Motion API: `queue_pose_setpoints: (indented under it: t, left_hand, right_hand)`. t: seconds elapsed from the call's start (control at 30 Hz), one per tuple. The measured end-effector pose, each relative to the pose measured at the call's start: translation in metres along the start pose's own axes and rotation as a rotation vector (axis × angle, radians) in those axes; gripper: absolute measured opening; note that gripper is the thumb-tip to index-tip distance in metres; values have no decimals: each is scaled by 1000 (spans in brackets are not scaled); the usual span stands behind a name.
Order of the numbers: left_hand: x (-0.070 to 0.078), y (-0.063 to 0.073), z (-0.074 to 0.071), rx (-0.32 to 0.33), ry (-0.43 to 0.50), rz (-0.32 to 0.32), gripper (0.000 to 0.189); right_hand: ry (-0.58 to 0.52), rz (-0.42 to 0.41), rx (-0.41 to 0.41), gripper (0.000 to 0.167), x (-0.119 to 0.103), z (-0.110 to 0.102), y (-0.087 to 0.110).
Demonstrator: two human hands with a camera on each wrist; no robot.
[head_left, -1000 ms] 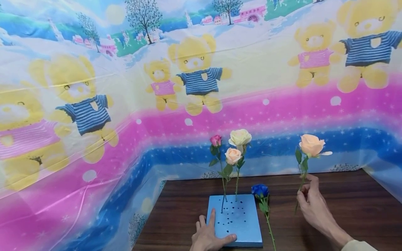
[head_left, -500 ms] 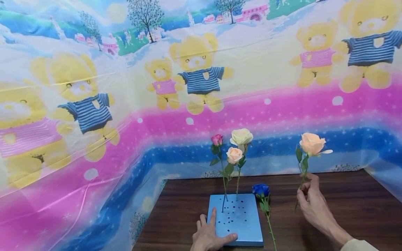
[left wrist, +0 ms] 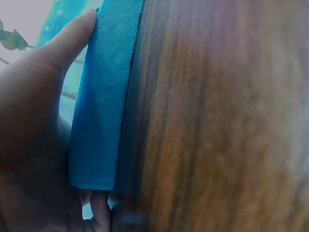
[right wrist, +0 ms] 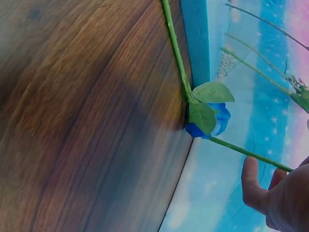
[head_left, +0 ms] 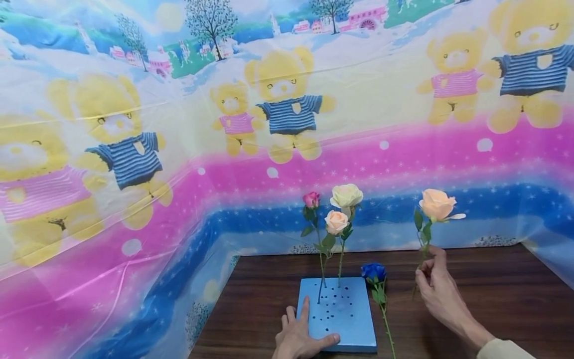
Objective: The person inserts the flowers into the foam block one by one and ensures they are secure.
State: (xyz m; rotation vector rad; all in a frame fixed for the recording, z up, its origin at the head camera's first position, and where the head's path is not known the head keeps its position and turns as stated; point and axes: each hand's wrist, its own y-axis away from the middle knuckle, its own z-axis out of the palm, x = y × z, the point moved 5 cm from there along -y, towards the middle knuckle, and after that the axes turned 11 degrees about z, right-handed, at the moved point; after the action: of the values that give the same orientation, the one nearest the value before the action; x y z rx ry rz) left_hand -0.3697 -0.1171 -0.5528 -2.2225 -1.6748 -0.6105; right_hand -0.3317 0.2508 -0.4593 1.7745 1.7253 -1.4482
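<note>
A light blue foam block (head_left: 354, 331) with several holes lies on the table in the head view. My left hand (head_left: 296, 336) rests on its near left corner, index finger and thumb stretched over the top; the thumb also shows at the block's edge in the left wrist view. At the right, my right hand (head_left: 444, 291) pinches the green stem of a peach rose (head_left: 437, 204) held upright above the table. That stem (right wrist: 251, 154) shows in the right wrist view, its bloom out of frame. A blue rose (head_left: 373, 271) lies between the block and my right hand.
A pink rose (head_left: 311, 200), a white rose (head_left: 347, 196) and a smaller peach rose (head_left: 337, 222) stand in the block's back part. Behind the dark wooden table (head_left: 502, 279) hangs a bear-printed cloth (head_left: 358, 164).
My right hand has moved slightly left with the peach rose, mostly in the last half second. My left hand stays on the block. The head view has shifted a little.
</note>
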Motion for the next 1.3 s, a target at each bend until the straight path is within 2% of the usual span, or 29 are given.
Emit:
queue_pose_setpoints:
  t: [0.2, 0.47, 0.7, 1.3]
  left_hand:
    - [1, 1, -1, -1, 1, -1, 133]
    - [1, 1, -1, -3, -6, 3, 133]
    - [0, 1, -1, -8, -4, -3, 133]
    - [0, 1, -1, -7, -4, -9, 133]
  right_hand:
    - [-13, -10, -4, 56, -9, 8, -3]
    - [-26, 22, -38, 57, -17, 20, -3]
    - [-33, -10, -39, 58, -24, 30, -2]
    - [-105, 45, -158, 58, -39, 60, 1]
